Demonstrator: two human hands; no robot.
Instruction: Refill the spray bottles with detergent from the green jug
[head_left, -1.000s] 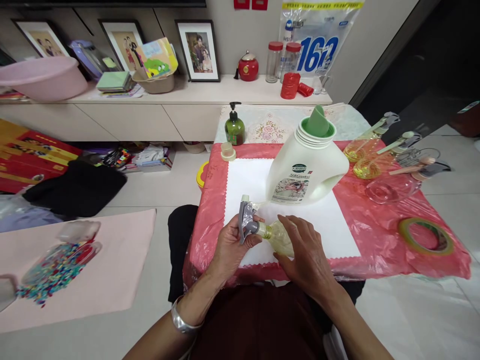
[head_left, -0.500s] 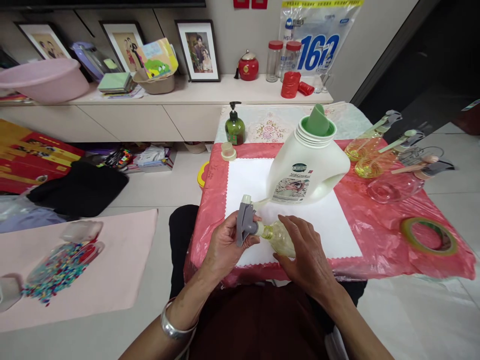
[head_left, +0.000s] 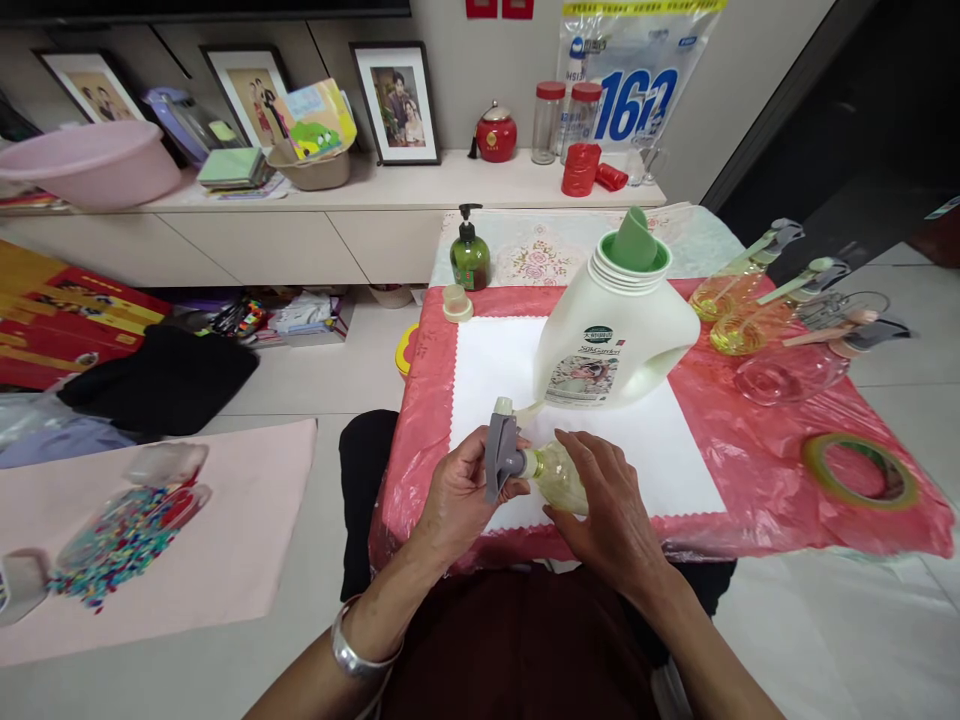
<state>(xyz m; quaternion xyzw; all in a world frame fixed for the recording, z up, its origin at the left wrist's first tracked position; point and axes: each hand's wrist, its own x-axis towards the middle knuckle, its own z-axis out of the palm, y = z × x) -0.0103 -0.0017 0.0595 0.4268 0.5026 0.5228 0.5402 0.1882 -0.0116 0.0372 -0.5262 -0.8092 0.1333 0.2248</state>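
1. Head view: left hand (head_left: 469,485) has thumb and fingers closed round the grey sprayer head (head_left: 501,455).
2. Right hand (head_left: 615,510): thumb and fingers curved round the body of the bottle (head_left: 559,480), gripping it.
3. Bottle lies tilted sideways between the hands, over the near part of the white mat (head_left: 487,370); can't tell if it rests there.
4. Step, judged: fitting or turning the sprayer collar at the neck. Collar meets neck; thread engagement not visible.
5. Next move would call for bottle held steady, collar kept in line, wrist twist without squeezing.
6. Materials: bottle see-through, yellowish, rounded body, narrow neck; sprayer opaque plastic, pale nozzle.
7. Mat flat, scalloped edge, on wrinkled, glossy red sheeting (head_left: 750,470).
8. Just beyond: bulky matte white jug (head_left: 615,330), moulded handle, green cap part on top.
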